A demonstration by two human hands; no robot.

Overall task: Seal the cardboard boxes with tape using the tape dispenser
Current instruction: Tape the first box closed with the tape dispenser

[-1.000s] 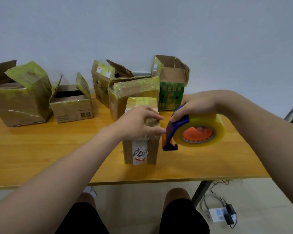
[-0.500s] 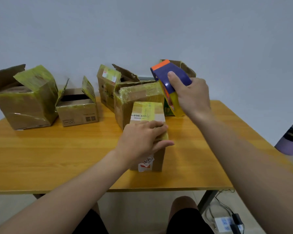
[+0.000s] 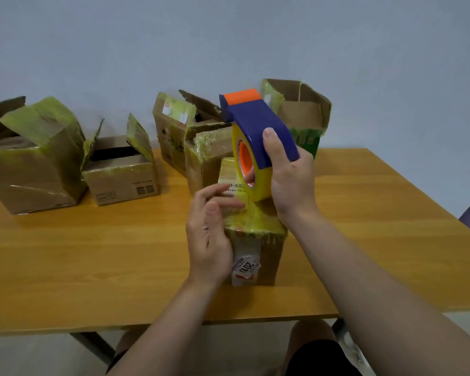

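Table (image 3: pixel 92 267), wood top: near box (image 3: pixel 269 253) sits close to its front edge; bare wood L and R of near box

Big box (image 3: pixel 36 169), far L of near box: flaps up, yellowish tape, contents not visible

Green-print box (image 3: pixel 304 112), behind-R of near box: open, only bare inner wall seen

Small open box (image 3: pixel 120 172), behind-L of near box: inside dark, can't tell contents

Two more taped boxes (image 3: pixel 190 142) directly behind near box, touching each other

Near box: top closed, under wrinkled yellow tape

Tape dispenser (image 3: pixel 261 123): blue w/ orange tip, yellow roll resting on near box top

Right hand (image 3: pixel 291 180) wraps dispenser, thumb on blue cover

Left hand (image 3: pixel 209 234): palm vs near box L side, fingers loose over top, gripping nothing

Sticker (image 3: pixel 246 268), near box front: reads "2010"

Top label (image 3: pixel 231 185): "-55" legible, rest covered
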